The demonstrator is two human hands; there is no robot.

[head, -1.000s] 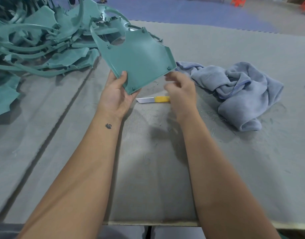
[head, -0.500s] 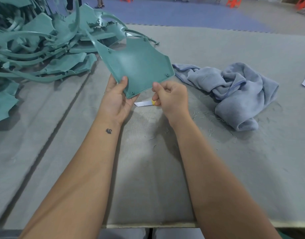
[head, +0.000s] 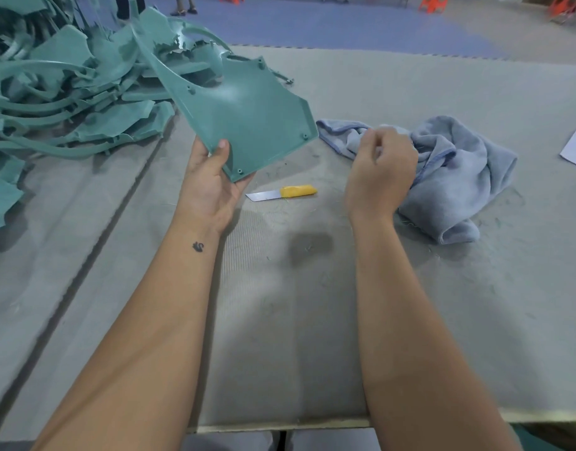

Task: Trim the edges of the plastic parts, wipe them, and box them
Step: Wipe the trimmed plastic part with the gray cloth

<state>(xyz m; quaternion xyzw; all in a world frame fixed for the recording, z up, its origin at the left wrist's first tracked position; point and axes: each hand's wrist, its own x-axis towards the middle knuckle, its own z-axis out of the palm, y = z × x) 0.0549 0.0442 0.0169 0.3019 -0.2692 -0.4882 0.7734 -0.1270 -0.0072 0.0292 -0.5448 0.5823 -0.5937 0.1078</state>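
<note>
Right hand (head: 379,172) moved from knife (head: 281,193) to cloth (head: 456,170), pinching it, left hand (head: 211,183) gripping tilted plastic part (head: 247,118)

You had soft, even overhead light on the worktop (head: 312,320), with faint shadows under your forearms and a pale sheen on the plastic part (head: 247,118). The wide lens bent the edges; the far floor was slightly blurred.

A single head-worn wide-angle camera is looking forward and down, sitting close above the grey felt-covered tabletop (head: 280,320). Both forearms are reaching away from the lens, and the blue floor (head: 312,24) is showing beyond the far edge.
</note>
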